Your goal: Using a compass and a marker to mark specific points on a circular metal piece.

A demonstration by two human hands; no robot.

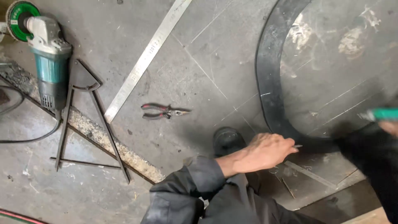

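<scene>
My left hand [265, 152] reaches out from a grey sleeve. Its fingers are closed on a small pale marking stick [297, 146] whose tip touches the inner edge of a curved black metal strip [268, 83]. The strip lies on a scratched steel plate [331, 66] marked with scribed lines. At the right edge my right hand [390, 127] is blurred and only partly in view. It shows just below a teal-handled object [383, 114] that it seems to grip. A dark sleeve hides the wrist.
Red-handled pliers [163, 111] lie left of the strip. A long steel ruler [147, 56] runs diagonally above them. An angle grinder [45, 45] with its cable and a triangular metal frame [87, 120] sit at left. A dark boot [227, 141] stands by my left wrist.
</scene>
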